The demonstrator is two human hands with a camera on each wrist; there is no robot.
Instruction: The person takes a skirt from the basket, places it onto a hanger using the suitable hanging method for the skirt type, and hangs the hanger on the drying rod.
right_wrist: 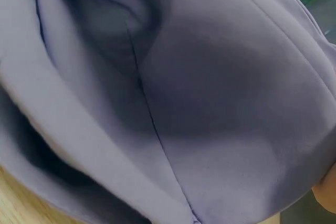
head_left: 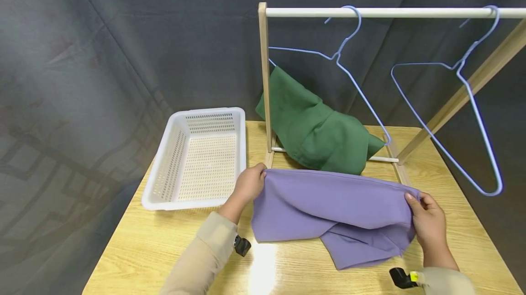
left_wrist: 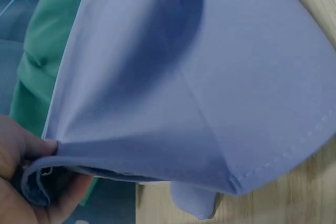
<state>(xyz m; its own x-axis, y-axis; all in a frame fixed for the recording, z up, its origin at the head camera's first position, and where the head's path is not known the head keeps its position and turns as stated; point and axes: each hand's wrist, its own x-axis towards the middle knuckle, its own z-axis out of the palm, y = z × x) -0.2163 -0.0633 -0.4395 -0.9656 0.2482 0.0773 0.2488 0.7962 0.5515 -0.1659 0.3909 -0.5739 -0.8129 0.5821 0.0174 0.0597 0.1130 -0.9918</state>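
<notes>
A purple folded cloth [head_left: 328, 203] with stitched hems is stretched between both hands above the table's front half. My left hand [head_left: 249, 183] pinches its upper left corner; in the left wrist view the thumb and fingers curl round the hemmed edge of the purple cloth [left_wrist: 157, 103]. At the upper right corner, my right hand [head_left: 429, 222] grips the fabric with the thumb in front. The right wrist view is mostly filled by folds of the purple cloth [right_wrist: 220, 93], with only a bit of hand at its right edge. The cloth's lower part sags and folds over itself.
Behind the cloth, a green cloth [head_left: 324, 135] hangs slanted on a blue hanger [head_left: 365, 96]. A second blue hanger [head_left: 478, 103] hangs bare on the rack's white rod [head_left: 411, 13]. A white perforated basket [head_left: 242, 149] stands at the left on the wooden table [head_left: 135, 249].
</notes>
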